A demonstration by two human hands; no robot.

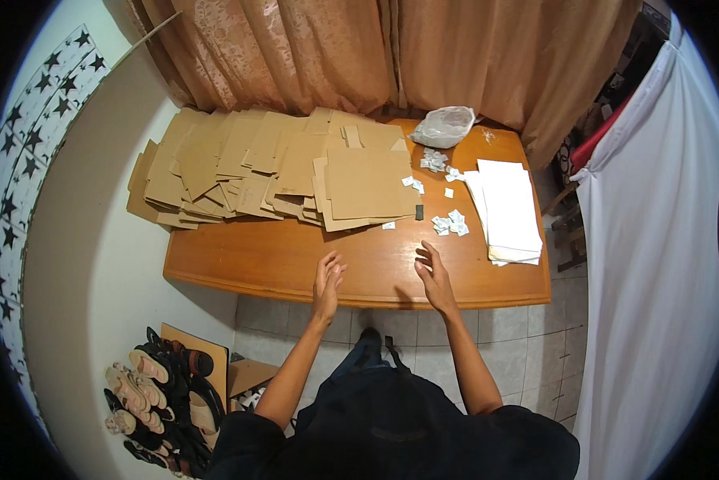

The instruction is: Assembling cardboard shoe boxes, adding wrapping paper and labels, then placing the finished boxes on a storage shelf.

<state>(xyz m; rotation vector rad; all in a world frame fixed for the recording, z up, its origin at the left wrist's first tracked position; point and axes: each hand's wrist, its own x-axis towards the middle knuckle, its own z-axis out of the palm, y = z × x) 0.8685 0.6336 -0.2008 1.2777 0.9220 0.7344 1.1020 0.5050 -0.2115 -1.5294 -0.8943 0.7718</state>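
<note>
Hovering nr front edge of table point(247, 254): L hand point(327, 282), R hand point(434, 280), both empty, part-open. Cardboard pile point(275, 164), back-left corner, uneven; pulling from below could topple it. Sm. white packets point(455, 222), mostly betw. pile & paper stack point(510, 208) (R edge), loose; careless brush might scatter.

The left forearm point(294, 366) and right forearm point(470, 360) are stretched forward; the left hand point(326, 286) and right hand point(435, 280) are held apart, turned inward, with fingers point(428, 253) loosely bent.
</note>
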